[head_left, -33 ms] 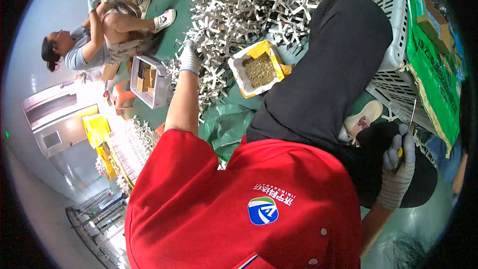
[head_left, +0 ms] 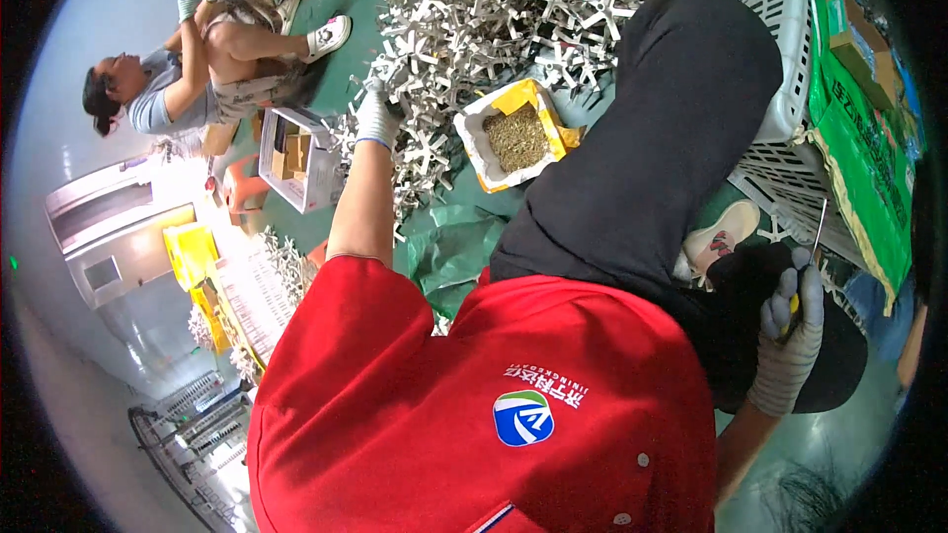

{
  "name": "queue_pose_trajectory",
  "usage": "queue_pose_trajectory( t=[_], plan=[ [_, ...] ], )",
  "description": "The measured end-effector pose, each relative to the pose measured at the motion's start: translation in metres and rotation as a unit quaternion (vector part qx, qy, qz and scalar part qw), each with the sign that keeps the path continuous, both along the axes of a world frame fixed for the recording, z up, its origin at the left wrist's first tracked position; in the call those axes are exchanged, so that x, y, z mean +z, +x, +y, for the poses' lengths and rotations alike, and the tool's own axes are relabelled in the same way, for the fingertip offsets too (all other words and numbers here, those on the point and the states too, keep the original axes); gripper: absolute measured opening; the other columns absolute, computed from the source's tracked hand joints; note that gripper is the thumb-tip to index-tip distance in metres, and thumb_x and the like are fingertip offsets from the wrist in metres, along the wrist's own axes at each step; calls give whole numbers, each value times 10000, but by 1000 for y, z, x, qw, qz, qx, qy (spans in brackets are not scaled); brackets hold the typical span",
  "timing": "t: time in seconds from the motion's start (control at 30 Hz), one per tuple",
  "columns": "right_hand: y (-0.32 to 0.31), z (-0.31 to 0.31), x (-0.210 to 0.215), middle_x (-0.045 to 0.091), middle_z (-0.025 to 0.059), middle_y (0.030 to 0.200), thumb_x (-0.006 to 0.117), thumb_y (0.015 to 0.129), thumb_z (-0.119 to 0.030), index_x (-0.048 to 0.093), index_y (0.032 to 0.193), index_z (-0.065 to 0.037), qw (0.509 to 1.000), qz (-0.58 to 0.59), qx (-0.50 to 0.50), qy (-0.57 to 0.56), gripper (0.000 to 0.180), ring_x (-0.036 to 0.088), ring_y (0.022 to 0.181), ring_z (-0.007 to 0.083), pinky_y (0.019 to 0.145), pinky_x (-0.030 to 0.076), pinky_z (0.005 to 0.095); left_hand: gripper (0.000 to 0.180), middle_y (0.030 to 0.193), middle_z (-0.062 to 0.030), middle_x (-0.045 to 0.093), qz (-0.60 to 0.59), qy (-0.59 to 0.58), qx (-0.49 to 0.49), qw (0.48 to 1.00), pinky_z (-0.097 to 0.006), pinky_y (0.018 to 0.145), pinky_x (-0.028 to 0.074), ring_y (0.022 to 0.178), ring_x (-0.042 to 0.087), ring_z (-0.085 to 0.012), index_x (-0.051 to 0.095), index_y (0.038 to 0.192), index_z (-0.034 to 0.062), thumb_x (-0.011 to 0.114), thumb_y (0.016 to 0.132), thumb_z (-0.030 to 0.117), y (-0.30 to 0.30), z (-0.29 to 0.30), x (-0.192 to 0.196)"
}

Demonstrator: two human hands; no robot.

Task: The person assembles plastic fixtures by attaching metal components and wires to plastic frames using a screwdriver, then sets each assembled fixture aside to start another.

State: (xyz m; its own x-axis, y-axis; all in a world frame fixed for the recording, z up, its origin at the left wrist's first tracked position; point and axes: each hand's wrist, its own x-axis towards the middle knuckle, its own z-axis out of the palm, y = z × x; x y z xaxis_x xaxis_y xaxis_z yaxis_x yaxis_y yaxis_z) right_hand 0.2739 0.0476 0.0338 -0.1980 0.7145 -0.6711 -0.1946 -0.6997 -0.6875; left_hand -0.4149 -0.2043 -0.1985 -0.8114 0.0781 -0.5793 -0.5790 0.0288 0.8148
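- The left hand (head_left: 376, 116), gloved, reaches out into the pile of white cross-shaped pieces (head_left: 474, 10) on the green floor; its fingers rest among the pieces, but whether they grip one I cannot tell.
- The right hand (head_left: 790, 336), also gloved, is clenched around a screwdriver (head_left: 812, 242) with a yellow handle, its thin shaft pointing up.
- A small box of screws (head_left: 513, 136) lies open just right of the left hand, at the pile's edge.
- A white crate (head_left: 780, 30) stands behind the black-trousered knee.
- Another person (head_left: 188, 69) sits on the floor at the far left, near a cardboard box (head_left: 296, 158).
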Motion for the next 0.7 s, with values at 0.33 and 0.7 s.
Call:
queue_pose_trajectory(
  t=[0.33, 0.7],
  plan=[
    [-33, -15, 8, 717, 20, 988, 625, 1082, -372, 629, 1419, -38, 991, -83, 35, 101, 474, 422, 586, -7, 489, 306, 141, 189, 848, -57, 653, -28, 11, 106, 994, -403, 624, 559, 677, 604, -248, 611, 973, 162, 621, 1001, 349, -35, -112, 5],
    [33, 4, 18, 670, 90, 1314, 564, 1094, -184, 559, 1506, -34, 982, -98, 7, 161, 439, 477, 726, 31, 616, 398, 137, 190, 871, -17, 579, 89, -114, 90, 985, -361, 608, 417, 725, 537, -183, 610, 1125, 136, 573, 1032, 299, -23, -110, -20]
  ],
)
